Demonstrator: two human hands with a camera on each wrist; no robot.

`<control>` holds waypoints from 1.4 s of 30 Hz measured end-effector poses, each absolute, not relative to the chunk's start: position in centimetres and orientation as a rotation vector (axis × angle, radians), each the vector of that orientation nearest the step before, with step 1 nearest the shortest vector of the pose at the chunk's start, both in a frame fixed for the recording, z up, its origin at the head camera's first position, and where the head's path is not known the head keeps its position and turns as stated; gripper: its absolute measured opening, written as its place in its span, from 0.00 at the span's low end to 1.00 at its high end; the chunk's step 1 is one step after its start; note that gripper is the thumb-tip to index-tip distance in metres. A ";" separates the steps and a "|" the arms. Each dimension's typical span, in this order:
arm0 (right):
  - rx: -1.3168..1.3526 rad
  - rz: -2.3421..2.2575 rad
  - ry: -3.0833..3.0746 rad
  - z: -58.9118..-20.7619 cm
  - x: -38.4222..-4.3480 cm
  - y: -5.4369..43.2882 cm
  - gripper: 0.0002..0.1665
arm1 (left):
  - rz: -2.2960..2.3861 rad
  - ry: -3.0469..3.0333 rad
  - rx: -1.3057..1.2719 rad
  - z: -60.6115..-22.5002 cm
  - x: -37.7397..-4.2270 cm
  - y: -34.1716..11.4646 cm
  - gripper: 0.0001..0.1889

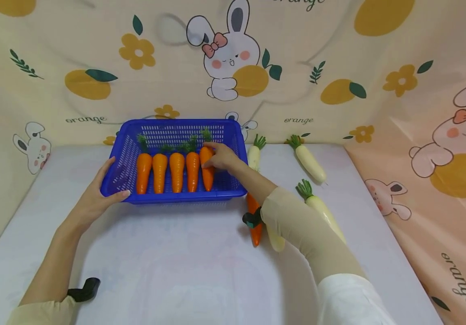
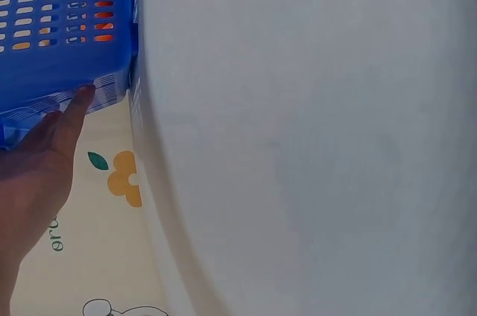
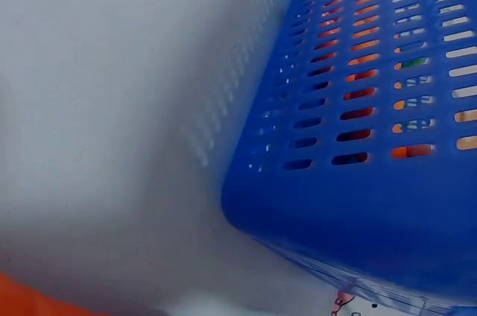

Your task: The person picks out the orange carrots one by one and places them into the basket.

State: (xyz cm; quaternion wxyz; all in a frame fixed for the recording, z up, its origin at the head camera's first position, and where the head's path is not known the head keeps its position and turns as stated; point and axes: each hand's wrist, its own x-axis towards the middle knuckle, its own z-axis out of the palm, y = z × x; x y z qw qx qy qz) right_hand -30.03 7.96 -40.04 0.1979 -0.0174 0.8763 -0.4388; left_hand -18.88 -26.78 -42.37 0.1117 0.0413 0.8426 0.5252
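A blue plastic basket [image 1: 184,197] stands at the back of the table with several orange carrots [image 1: 177,171] lined up inside, green tops toward the back wall. My left hand [image 1: 94,194] holds the basket's left end, thumb over the front left corner and fingers along the outer side; the left wrist view shows those fingers [image 2: 71,118] against the basket wall. Reaching in over the right side, my right hand [image 1: 221,158] grips the rightmost carrot [image 1: 207,175] near its top, beside the others. In the right wrist view only the basket's slotted wall [image 3: 358,182] shows, the hand being hidden.
Right of the basket, another carrot [image 1: 256,232] lies on the table, partly under my right forearm, beside a white radish [image 1: 254,155]. Two more white radishes lie farther right, one at the back [image 1: 311,163] and one nearer [image 1: 325,212]. A printed cloth hangs behind.
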 end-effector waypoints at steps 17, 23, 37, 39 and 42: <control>-0.049 -1.463 2.246 -38.4 -27.8 9.9 0.45 | 1.564 2.437 0.135 -43.0 -19.0 -26.4 0.51; -0.133 -1.627 2.242 -36.5 -26.0 12.0 0.39 | 1.577 2.442 0.143 -42.8 -19.1 -26.7 0.50; -0.100 -1.811 2.344 -36.4 -20.4 18.3 0.32 | 1.600 2.447 0.141 -42.6 -18.9 -26.8 0.50; -0.080 -1.833 2.331 -36.7 -19.6 18.8 0.32 | 1.603 2.450 0.142 -42.7 -18.9 -26.8 0.50; -0.049 -1.855 2.314 -37.3 -18.4 19.4 0.32 | 1.607 2.443 0.141 -42.8 -18.8 -27.0 0.51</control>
